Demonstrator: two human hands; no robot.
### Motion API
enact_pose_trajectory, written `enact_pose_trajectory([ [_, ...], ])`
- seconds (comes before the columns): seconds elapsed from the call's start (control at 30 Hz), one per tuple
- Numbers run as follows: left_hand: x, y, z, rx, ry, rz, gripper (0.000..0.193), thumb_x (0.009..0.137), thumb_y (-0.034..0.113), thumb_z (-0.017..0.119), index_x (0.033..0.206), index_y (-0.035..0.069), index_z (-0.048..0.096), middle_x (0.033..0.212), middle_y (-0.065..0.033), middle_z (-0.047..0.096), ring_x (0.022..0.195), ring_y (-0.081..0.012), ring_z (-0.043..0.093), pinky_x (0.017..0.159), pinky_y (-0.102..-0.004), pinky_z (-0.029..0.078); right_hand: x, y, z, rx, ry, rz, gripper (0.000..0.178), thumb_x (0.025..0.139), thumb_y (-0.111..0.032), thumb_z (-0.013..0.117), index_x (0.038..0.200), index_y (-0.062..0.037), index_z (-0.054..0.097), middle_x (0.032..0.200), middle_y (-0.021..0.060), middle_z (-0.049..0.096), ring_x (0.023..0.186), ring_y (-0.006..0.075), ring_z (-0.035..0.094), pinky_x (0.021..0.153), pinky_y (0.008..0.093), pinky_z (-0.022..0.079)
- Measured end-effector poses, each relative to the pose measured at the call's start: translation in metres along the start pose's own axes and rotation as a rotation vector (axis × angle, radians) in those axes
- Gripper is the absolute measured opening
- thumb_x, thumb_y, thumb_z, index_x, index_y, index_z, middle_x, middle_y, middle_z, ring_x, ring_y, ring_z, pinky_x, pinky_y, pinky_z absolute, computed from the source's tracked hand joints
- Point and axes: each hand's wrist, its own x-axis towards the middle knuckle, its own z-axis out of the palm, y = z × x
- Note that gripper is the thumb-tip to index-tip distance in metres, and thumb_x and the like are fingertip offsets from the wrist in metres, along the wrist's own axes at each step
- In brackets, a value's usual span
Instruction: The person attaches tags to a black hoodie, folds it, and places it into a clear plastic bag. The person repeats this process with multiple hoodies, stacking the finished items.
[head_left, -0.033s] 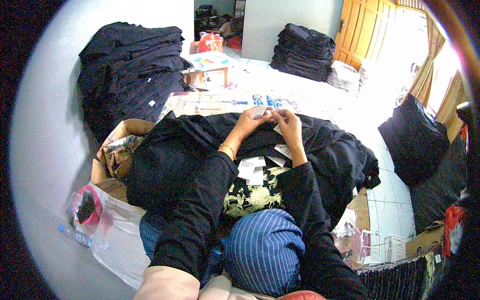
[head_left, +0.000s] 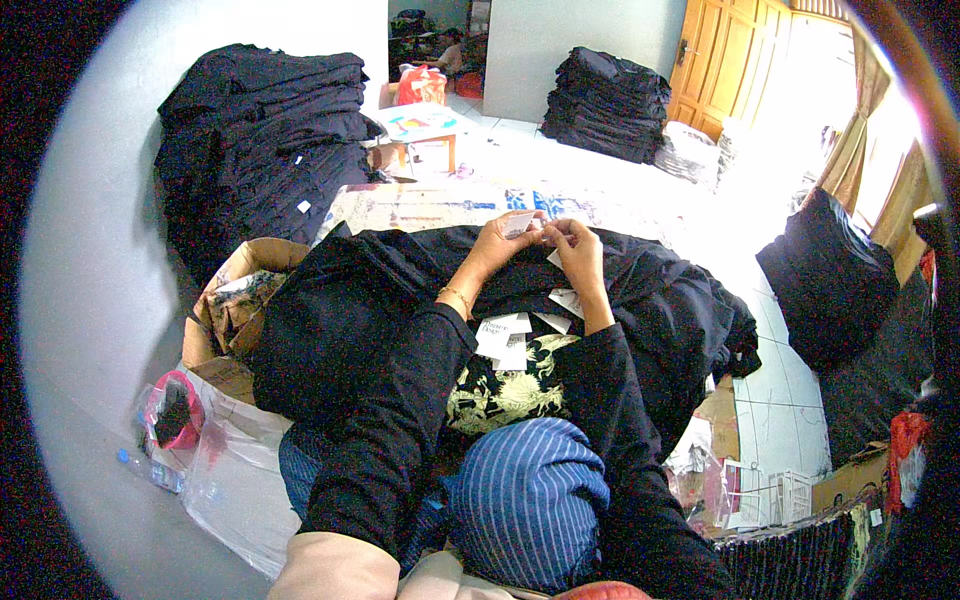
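My left hand [head_left: 491,246] is closed on a small white hang tag [head_left: 518,227], above the far part of a spread black garment [head_left: 345,295]. Fingertips of my right hand [head_left: 580,258] are pinched together, close against my left fingers; what lies between them is too small to make out. A corner of white card [head_left: 554,258] shows beside the right fingers. More white tags [head_left: 495,337] lie loosely overlapped on the cloth between my forearms, and another tag [head_left: 566,301] rests by my right wrist. Nearer to me, a cream print [head_left: 512,393] shows on black fabric.
Tall stacks of black garments stand at the left [head_left: 260,130] and far right [head_left: 605,105]. A cardboard box [head_left: 205,325] and a pink bin [head_left: 180,437] are to my left. Dark cloth [head_left: 832,290] hangs in a heap at right. Beyond my hands lies a stained pale surface [head_left: 420,205].
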Motion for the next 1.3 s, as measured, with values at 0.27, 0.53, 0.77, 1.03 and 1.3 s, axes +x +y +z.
enact_pose_trajectory([
  [0.27, -0.001, -0.004, -0.003, -0.069, -0.024, 0.090, 0.043, 0.077, 0.014, 0.073, 0.115, 0.006, 0.054, 0.091, -0.0011, 0.062, 0.084, -0.0082, 0.056, 0.075, -0.0234, 0.048, 0.000, -0.004, -0.001, -0.094, -0.042, -0.061, 0.011, 0.081, -0.009, 0.063, 0.087, 0.0003, 0.065, 0.073, 0.0067, 0.066, 0.065, 0.0109, 0.060, 0.061, 0.0246, 0.047],
  [0.53, 0.002, -0.007, -0.001, 0.180, 0.235, 0.148, 0.029, 0.082, 0.016, 0.067, 0.107, 0.003, 0.060, 0.091, -0.0052, 0.066, 0.077, -0.0121, 0.062, 0.072, -0.0258, 0.050, -0.006, -0.008, 0.005, -0.165, 0.072, -0.084, 0.012, 0.076, -0.011, 0.067, 0.080, -0.0003, 0.064, 0.077, 0.0138, 0.065, 0.069, 0.0217, 0.063, 0.064, 0.0312, 0.049],
  [0.77, -0.016, 0.008, -0.005, 0.638, 0.498, 0.166, 0.015, 0.079, 0.015, 0.066, 0.075, 0.001, 0.063, 0.075, -0.0140, 0.064, 0.067, -0.0284, 0.062, 0.062, -0.0343, 0.049, -0.001, 0.008, -0.007, -0.034, 0.205, 0.169, 0.019, 0.078, -0.020, 0.068, 0.088, -0.0036, 0.069, 0.079, 0.0115, 0.068, 0.071, 0.0190, 0.064, 0.068, 0.0307, 0.049],
  [1.03, -0.015, 0.005, -0.002, 0.961, 0.082, 0.218, 0.030, 0.063, 0.031, 0.076, 0.078, 0.007, 0.067, 0.081, -0.0121, 0.063, 0.083, -0.0310, 0.060, 0.072, -0.0382, 0.049, 0.007, 0.036, -0.004, 0.094, 0.209, 0.173, 0.024, 0.079, -0.024, 0.067, 0.088, -0.0015, 0.069, 0.077, 0.0097, 0.068, 0.069, 0.0140, 0.062, 0.066, 0.0280, 0.049],
  [1.3, -0.011, -0.007, -0.001, 0.902, 0.225, 0.064, 0.016, 0.081, 0.024, 0.062, 0.081, 0.008, 0.066, 0.075, -0.0112, 0.064, 0.073, -0.0317, 0.062, 0.067, -0.0416, 0.049, 0.002, 0.019, -0.009, 0.432, 0.182, 0.210, 0.021, 0.083, -0.015, 0.065, 0.089, 0.0048, 0.064, 0.073, 0.0060, 0.063, 0.065, 0.0101, 0.057, 0.060, 0.0215, 0.046],
])
